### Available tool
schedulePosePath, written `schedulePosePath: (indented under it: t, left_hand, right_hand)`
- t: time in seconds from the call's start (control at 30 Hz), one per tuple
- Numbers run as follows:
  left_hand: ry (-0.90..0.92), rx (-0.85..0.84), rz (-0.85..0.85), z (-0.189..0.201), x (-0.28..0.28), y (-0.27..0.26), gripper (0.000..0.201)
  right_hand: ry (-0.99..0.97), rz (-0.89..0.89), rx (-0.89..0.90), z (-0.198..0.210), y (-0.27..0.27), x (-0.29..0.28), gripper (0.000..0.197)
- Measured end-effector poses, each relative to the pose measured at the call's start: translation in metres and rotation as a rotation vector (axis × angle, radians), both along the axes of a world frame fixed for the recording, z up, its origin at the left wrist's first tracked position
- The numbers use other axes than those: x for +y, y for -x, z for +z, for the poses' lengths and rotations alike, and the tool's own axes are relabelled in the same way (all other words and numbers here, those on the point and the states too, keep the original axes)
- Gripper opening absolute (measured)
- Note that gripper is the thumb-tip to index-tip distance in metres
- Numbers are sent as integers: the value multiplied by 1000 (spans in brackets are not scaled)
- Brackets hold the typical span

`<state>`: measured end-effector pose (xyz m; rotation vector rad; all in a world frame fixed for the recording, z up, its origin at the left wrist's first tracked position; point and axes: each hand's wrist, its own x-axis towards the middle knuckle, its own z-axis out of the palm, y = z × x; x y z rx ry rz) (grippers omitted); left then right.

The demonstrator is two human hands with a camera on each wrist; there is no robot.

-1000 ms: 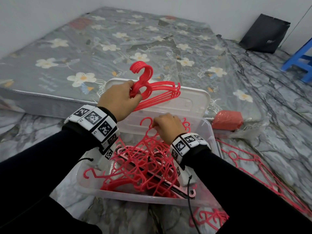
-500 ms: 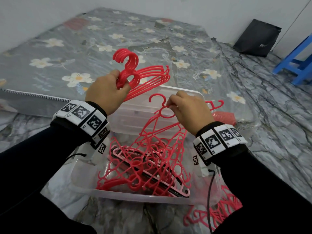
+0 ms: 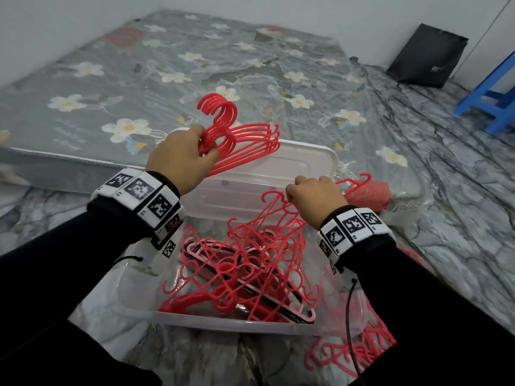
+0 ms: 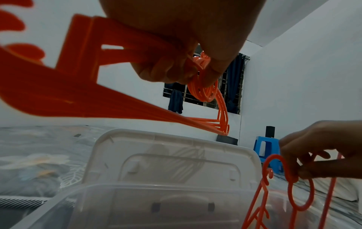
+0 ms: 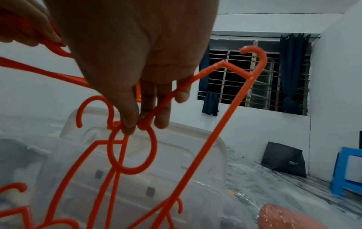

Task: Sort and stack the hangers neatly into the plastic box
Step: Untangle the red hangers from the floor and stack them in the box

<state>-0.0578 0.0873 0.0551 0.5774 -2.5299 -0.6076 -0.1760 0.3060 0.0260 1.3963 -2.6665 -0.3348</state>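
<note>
While the left hand [image 3: 181, 160] grips an aligned bundle of red hangers [image 3: 245, 140] by the necks, hooks up and arms running away to the right over the leaning lid [image 3: 320, 162], the right hand [image 3: 315, 199] pinches a single hanger [image 5: 195, 124] at the base of its hook, thumb and fingertips closed narrowly on the thin plastic. Both hands are occupied; neither is free.

The single hanger sits to the right of the bundle and lower, above the far right corner of the plastic box [image 3: 223, 321]. Its long axis appears to slant down from the pinch into the tangled pile [image 3: 245, 274] in the box, so its lower part may be caught among the others; that cannot be confirmed.

Assessment: joining it to the bundle calls for a lift clear of the pile, then travel leftward and upward, with the hook turned to match the bundle's hooks. The right hand is the nearer. Snagging on the pile is the likely fault.

More hangers [image 3: 348, 355] lie on the floor beside the box's near right corner
</note>
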Motion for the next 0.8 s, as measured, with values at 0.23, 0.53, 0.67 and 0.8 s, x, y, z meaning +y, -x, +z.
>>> schedulePosePath:
  t: [0.23,0.53,0.67,0.8]
  left_hand:
    - [-6,-8,-37,-4,0,0,20]
    - [-258,-166,-255,-7,12,2,40]
    - [-251,-161,-316,-12,23,4,33]
    - [-126,-187,-350,-16,23,6,24]
  right_hand:
    - [352,-44,-166,26,2,0,21]
    - [932,-28,-664,33,-10,-10,18]
    - [956,22,-696,27,-13,-15,17]
    - [1004,61,-667,23,-11,-18,13]
